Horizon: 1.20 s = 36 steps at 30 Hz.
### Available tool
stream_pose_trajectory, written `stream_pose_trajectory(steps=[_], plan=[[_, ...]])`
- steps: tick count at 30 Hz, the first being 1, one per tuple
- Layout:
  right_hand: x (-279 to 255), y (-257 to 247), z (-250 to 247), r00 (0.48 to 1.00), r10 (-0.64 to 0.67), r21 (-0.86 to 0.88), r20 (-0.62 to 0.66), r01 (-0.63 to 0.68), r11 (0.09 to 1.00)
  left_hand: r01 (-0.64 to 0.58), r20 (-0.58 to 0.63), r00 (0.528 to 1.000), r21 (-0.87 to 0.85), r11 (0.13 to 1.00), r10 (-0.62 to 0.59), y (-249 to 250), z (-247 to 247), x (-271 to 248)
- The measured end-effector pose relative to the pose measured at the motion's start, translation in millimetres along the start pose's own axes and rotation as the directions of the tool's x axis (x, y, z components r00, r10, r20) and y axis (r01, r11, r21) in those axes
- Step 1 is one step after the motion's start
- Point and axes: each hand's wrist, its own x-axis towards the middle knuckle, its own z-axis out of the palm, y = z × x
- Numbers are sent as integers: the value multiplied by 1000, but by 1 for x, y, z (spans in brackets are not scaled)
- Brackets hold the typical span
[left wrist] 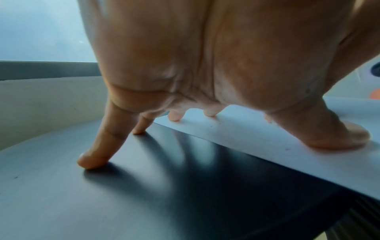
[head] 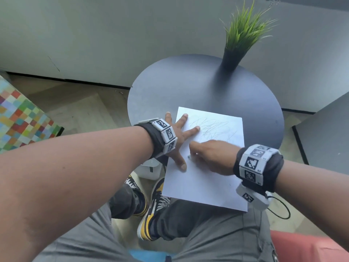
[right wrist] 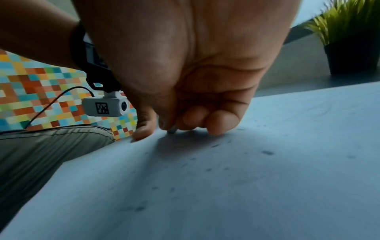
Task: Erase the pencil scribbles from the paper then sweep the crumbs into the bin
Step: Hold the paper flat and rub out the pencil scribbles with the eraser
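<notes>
Head view: white paper (head: 204, 167) flat on a round dark tabletop (head: 170, 87), near edge overhanging toward the knees. Pencil scribbles (head: 213, 127) across the far half of the sheet. Left hand (head: 177, 137) spread wide, index finger, middle finger and thumb pressing the paper's left margin, two outer fingers on the bare tabletop. Right hand (head: 211, 154) curled over the sheet just beside the left thumb, pinching a small eraser (right wrist: 171, 131), only its grey tip visible, against the paper. Dark crumbs (right wrist: 267, 152) scattered over the sheet in the right wrist view. Potted green plant (head: 243, 35) upright at the tabletop's far edge. White bin (head: 149, 170) on the floor under the near edge, mostly hidden.
</notes>
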Motion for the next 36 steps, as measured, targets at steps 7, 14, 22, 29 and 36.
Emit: stream_pose_trajectory(steps=[7,14,22,29,36], plan=[[2,3,-7,999,43,-54,-29,-45,998,11,11,1000,8,1000,-11,-2,3,4],[13,24,-15,971,167,-18,-170,-172,985,7,-4,1000,0,1000,-7,-2,6,7],[6,17,-12,975,152,10,-163,-152,988,7,-11,1000,-6,1000,-7,-2,8,10],[-9,-12,3,999,39,21,4,-39,999,16,-22,1000,-3,1000,-16,0,11,11],[-10,-22,6,997,51,1,-49,-51,999,15,-46,999,-11,1000,-16,-2,14,14]])
